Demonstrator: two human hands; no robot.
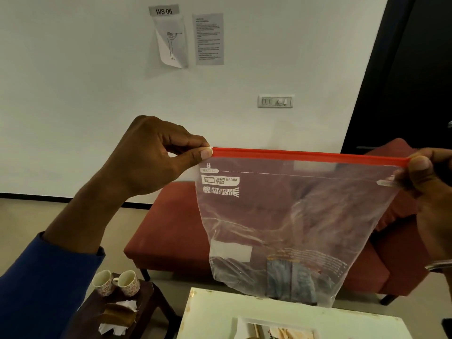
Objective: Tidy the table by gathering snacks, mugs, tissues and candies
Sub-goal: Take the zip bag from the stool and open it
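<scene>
Head view: left hand (156,152) and right hand (430,182) are pinching opposite ends of the zip bag's (293,216) red seal (308,155), running level between both grips.

From my remote seat I see two bare hands. The left hand (156,155) comes out of a long blue sleeve (46,277) of smooth plain cloth, with a soft cuff that ends partway up the forearm and leaves the wrist uncovered. The right hand (430,182) shows only in part at the frame's edge; at its wrist sits a silvery metal band (439,264), bracelet or watch strap I cannot tell. No rings show on any fingers I can see, and the thumbnails are short and plain.
</scene>
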